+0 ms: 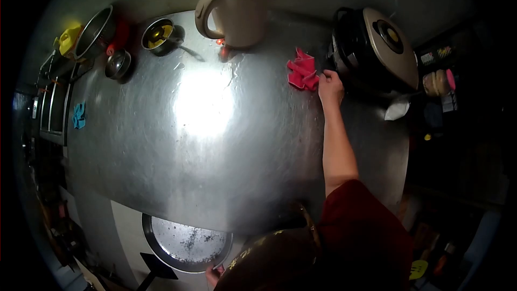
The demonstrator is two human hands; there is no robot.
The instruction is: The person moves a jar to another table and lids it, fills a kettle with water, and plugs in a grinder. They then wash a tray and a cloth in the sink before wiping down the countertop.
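My right hand (330, 87) reaches across the metal worktop with its fingers closed at the right edge of a crumpled pinkish-red cloth (303, 70). The fingers appear to pinch that edge. Low in the view, my left hand (215, 276) is at the rim of a round metal tray (188, 241), with its fingers closed there and partly hidden by my clothing. The tray has a dark, speckled surface and lies lower than the worktop, whose front edge covers its far side.
A beige electric kettle (239, 13) and a rice cooker (379, 48) stand at the back of the worktop (258, 145). Toward the left are a small pan (158, 36) of yellowish liquid, a metal bowl (118, 65), a tilted basin (96, 33) and a blue cloth (79, 116).
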